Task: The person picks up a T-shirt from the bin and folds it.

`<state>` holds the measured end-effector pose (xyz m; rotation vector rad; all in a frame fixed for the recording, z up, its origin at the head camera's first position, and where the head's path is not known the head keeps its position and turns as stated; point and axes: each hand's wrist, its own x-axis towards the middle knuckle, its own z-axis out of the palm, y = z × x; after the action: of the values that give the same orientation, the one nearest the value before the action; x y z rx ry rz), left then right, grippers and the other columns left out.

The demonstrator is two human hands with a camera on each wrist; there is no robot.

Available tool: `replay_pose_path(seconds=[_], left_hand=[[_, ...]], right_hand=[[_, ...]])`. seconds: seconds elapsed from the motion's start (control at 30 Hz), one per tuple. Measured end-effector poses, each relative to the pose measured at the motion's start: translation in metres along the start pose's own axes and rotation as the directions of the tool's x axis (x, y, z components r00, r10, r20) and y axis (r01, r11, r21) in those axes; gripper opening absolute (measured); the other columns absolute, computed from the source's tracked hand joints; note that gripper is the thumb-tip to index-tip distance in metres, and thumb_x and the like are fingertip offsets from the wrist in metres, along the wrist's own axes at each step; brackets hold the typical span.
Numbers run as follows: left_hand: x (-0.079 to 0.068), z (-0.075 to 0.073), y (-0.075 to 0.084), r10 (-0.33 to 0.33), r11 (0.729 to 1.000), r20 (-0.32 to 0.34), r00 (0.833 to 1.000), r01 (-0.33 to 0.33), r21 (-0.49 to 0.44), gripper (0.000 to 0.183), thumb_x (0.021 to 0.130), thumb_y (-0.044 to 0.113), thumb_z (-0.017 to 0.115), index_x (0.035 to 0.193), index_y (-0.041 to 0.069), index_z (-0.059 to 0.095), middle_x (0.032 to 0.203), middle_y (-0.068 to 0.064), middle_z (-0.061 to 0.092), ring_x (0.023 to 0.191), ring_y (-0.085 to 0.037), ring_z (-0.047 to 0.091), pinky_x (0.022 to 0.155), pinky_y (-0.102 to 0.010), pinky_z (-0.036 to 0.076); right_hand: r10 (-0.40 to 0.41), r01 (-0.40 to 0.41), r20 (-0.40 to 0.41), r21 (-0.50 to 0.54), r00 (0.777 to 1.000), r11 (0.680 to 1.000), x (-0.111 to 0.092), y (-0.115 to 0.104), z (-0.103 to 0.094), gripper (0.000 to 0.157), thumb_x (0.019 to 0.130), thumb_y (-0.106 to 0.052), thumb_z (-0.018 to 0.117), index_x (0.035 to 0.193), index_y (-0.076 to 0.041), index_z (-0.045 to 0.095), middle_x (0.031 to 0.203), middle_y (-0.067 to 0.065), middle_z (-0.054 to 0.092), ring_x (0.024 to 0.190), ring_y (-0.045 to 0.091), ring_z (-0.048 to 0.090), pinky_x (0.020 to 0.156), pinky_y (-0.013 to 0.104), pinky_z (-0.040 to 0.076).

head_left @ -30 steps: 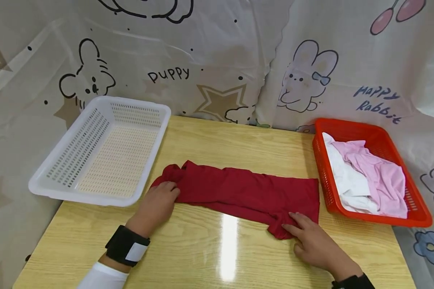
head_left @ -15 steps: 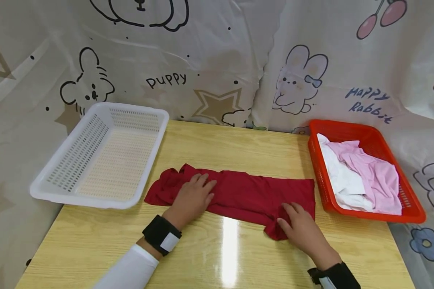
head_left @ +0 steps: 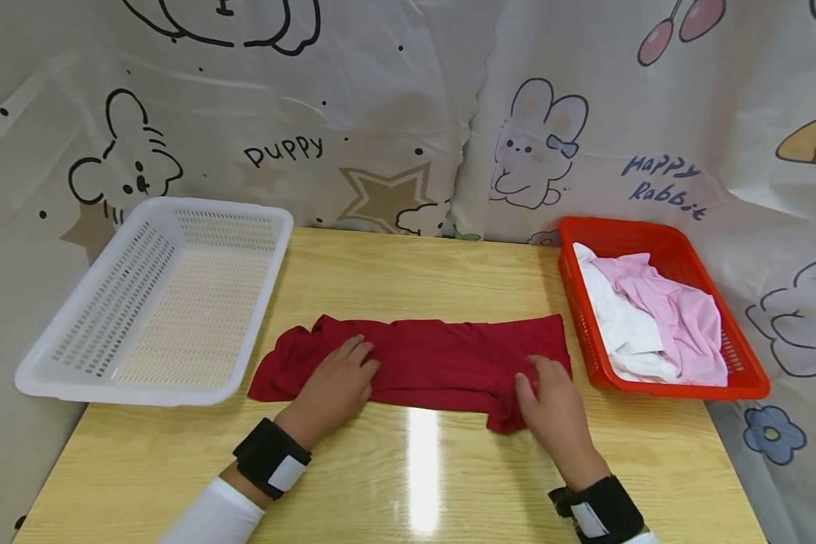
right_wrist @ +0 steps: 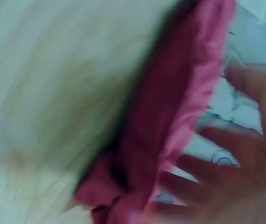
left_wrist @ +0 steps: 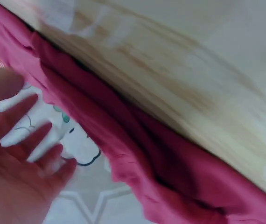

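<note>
A dark red garment [head_left: 435, 355], folded into a long strip, lies across the table. Its left end is bunched, and a small flap hangs out at the lower right. My left hand [head_left: 333, 389] is over the left part of the strip, fingers spread and slightly bent. At the right end is my right hand [head_left: 554, 412], its fingers loose over the cloth near the flap. The left wrist view has the fingers [left_wrist: 39, 140] apart beside the garment's layered edge [left_wrist: 91, 112]. A blurred right hand [right_wrist: 226, 172] with parted fingers shows beside the red cloth [right_wrist: 165, 107] in the right wrist view.
On the left of the wooden table [head_left: 353, 476] stands a white perforated basket [head_left: 258, 302] with nothing in it. A red basket [head_left: 574, 317] on the right holds a white cloth [head_left: 619, 325] and a pink cloth [head_left: 680, 310]. A patterned curtain [head_left: 381, 98] hangs behind.
My left hand has left the garment's bunched left end and moved right along the strip. My right hand stays near the right end, its fingers shifted slightly. The head view has turned a little.
</note>
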<state>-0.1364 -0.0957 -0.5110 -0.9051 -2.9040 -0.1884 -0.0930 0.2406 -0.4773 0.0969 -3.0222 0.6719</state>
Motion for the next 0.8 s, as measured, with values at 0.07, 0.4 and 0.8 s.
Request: replay_pose_path(seconds=[0.07, 0.4, 0.8], left_hand=[[-0.006, 0.001, -0.002, 0.032, 0.999, -0.008, 0.999, -0.032, 0.009, 0.021, 0.083, 0.013, 0.065, 0.104, 0.008, 0.064, 0.116, -0.013, 0.056, 0.114, -0.030, 0.046, 0.083, -0.040, 0.053], [-0.022, -0.017, 0.029, 0.080, 0.993, 0.158, 0.984, -0.092, 0.072, 0.014, 0.080, 0.009, 0.070, 0.093, 0.014, 0.071, 0.087, -0.003, 0.056, 0.078, -0.019, 0.048, 0.056, -0.027, 0.050], [-0.006, -0.008, 0.084, 0.443, 0.889, 0.197, 0.875, -0.400, -0.224, 0.035, 0.083, 0.010, 0.063, 0.113, 0.028, 0.068, 0.103, 0.008, 0.057, 0.096, -0.011, 0.044, 0.075, -0.023, 0.046]], right_hand=[[0.014, -0.011, 0.049, -0.051, 0.999, 0.999, -0.002, -0.011, 0.004, 0.041, 0.088, -0.021, 0.059, 0.119, 0.005, 0.054, 0.099, 0.026, 0.061, 0.086, 0.038, 0.059, 0.073, 0.055, 0.051], [0.056, -0.032, 0.264, -0.094, 0.963, 0.995, 0.053, -0.003, 0.020, 0.055, 0.094, -0.025, 0.048, 0.139, 0.005, 0.036, 0.123, 0.038, 0.044, 0.106, 0.053, 0.044, 0.088, 0.063, 0.041], [-0.283, 0.300, 0.286, -0.017, 0.916, 0.954, 0.150, -0.014, 0.048, 0.045, 0.089, -0.018, 0.061, 0.130, -0.002, 0.054, 0.111, 0.021, 0.054, 0.103, 0.033, 0.046, 0.092, 0.049, 0.040]])
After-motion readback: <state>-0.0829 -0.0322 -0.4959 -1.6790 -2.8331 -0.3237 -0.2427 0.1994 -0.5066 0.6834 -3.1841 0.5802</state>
